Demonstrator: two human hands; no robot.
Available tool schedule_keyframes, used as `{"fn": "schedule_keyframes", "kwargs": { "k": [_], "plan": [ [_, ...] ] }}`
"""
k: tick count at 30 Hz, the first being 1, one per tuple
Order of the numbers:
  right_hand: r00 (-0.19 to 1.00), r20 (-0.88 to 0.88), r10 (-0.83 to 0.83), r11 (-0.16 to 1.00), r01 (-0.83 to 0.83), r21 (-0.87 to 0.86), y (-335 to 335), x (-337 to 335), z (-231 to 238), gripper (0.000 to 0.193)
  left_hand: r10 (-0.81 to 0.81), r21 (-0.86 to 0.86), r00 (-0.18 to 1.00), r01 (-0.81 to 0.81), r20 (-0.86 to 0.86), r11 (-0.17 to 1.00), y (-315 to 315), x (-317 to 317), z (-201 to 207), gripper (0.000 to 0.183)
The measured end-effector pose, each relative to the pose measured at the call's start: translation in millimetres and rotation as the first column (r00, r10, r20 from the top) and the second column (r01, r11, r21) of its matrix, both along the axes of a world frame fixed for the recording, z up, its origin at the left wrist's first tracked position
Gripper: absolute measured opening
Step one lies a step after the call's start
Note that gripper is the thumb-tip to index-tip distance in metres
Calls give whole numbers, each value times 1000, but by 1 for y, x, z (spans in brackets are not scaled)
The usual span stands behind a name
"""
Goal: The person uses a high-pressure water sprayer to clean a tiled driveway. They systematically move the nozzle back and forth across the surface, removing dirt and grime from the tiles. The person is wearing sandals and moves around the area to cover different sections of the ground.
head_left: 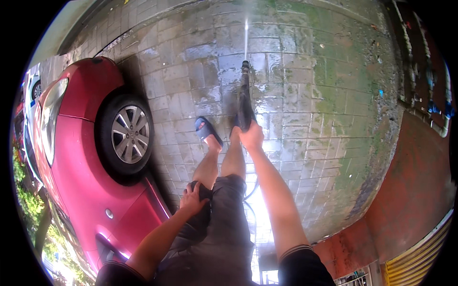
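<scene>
My right hand (252, 136) is wrapped round the grip of a black pressure washer spray gun (244, 97). The gun points forward, and a thin white water jet (246, 35) leaves its nozzle and fans into mist at the far edge. Beneath it lie wet paving bricks (205, 74). My left hand (192, 200) holds nothing; its fingers lie spread over the leg of my dark shorts (224, 229), near the knee. A dark hose (251, 193) curves beside my right leg.
A red car (90, 176) with a black front tyre (148, 138) stands close on my left. Green moss (329, 95) covers bricks to the right, beside a reddish-brown wall (400, 176) and pipes (446, 119). My blue slipper (205, 128) is on the wet ground.
</scene>
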State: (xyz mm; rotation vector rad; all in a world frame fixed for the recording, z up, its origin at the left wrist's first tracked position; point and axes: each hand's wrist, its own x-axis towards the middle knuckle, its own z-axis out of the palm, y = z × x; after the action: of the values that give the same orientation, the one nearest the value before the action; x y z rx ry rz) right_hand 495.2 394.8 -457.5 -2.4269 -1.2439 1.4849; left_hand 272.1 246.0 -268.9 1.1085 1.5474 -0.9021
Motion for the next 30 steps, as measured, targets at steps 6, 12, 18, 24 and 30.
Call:
{"fn": "schedule_keyframes", "kwargs": {
  "k": [6,12,18,24,30],
  "plan": [
    [996,75,-55,998,54,8,6,-8,-7,31,-8,3,1000,8,3,1000,0,2,-2,81],
    [998,34,-58,998,58,24,15,-12,0,28,2,-17,1000,-2,9,1000,6,5,-3,81],
    [997,77,6,1000,-7,15,13,-14,1,31,-18,10,1000,18,18,1000,3,-1,-8,79],
    [995,67,-67,997,65,37,14,-12,-5,31,-5,-13,1000,5,10,1000,6,-1,-10,79],
    [982,141,-122,993,121,16,28,9,5,27,-19,-18,1000,19,6,1000,12,1,-8,79]
  ]
}}
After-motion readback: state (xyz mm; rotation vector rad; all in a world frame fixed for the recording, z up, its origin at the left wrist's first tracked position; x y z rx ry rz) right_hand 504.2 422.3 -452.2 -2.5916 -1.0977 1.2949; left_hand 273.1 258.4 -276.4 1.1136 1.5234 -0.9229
